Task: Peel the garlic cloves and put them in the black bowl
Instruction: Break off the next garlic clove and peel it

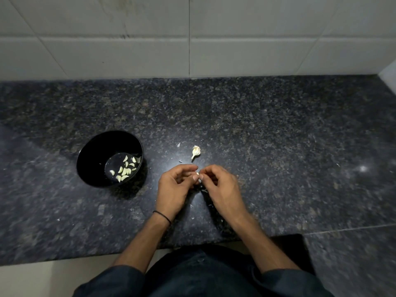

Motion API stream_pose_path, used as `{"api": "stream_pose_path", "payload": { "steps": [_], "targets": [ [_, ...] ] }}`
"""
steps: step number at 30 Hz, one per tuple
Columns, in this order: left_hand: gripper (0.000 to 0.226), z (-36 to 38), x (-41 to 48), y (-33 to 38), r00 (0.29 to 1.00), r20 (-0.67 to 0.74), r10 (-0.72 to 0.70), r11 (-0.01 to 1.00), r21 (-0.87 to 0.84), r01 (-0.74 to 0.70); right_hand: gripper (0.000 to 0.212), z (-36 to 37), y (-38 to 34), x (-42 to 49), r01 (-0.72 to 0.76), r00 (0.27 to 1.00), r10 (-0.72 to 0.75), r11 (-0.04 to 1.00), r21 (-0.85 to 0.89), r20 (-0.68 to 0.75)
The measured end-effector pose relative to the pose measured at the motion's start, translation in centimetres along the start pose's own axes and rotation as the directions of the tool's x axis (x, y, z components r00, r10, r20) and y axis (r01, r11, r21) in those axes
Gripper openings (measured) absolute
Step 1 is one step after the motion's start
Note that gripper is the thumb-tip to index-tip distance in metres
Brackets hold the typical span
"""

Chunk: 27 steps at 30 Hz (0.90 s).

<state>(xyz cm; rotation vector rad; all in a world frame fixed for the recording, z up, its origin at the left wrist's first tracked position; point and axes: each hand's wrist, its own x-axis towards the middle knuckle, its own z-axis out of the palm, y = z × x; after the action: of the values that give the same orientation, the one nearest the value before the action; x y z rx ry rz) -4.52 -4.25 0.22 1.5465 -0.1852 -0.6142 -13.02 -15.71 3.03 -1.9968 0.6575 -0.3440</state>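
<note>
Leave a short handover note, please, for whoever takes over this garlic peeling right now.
Hands: the left hand and right hand together pinch one small garlic clove at their fingertips, above the counter. How much skin is off cannot be told.
Black bowl: upright, left of the hands, with a cluster of peeled cloves at its bottom.
Partial garlic bulb: on the counter just beyond the hands.
Done: the cloves in the bowl.
Left: finish this clove, drop it in, then likely peel the bulb. Skin scraps lie about.

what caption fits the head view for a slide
Left hand and right hand pinch a garlic clove beside the black bowl of peeled cloves.
</note>
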Motion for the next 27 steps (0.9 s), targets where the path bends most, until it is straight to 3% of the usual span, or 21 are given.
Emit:
{"api": "stream_pose_path", "payload": {
  "steps": [10, 23, 27],
  "targets": [
    [0.021, -0.1, -0.1, 0.0, 0.999, -0.016, 0.032, 0.997, 0.074, -0.031, 0.012, 0.3, 0.0, -0.1, 0.035, 0.999, -0.033, 0.988, -0.150, 0.017],
    [0.020, 0.5, -0.5, 1.0, 0.995, -0.016, 0.103, 0.982, 0.158, -0.099, 0.015, 0.6, -0.3, -0.2, 0.017, 1.000, -0.018, 0.988, -0.155, -0.005],
    [0.019, 0.3, -0.4, 0.9, 0.997, -0.012, 0.075, 0.991, 0.112, -0.073, 0.016, 0.6, -0.3, -0.2, -0.004, 1.000, 0.004, 0.990, -0.141, 0.001]
  ]
}}
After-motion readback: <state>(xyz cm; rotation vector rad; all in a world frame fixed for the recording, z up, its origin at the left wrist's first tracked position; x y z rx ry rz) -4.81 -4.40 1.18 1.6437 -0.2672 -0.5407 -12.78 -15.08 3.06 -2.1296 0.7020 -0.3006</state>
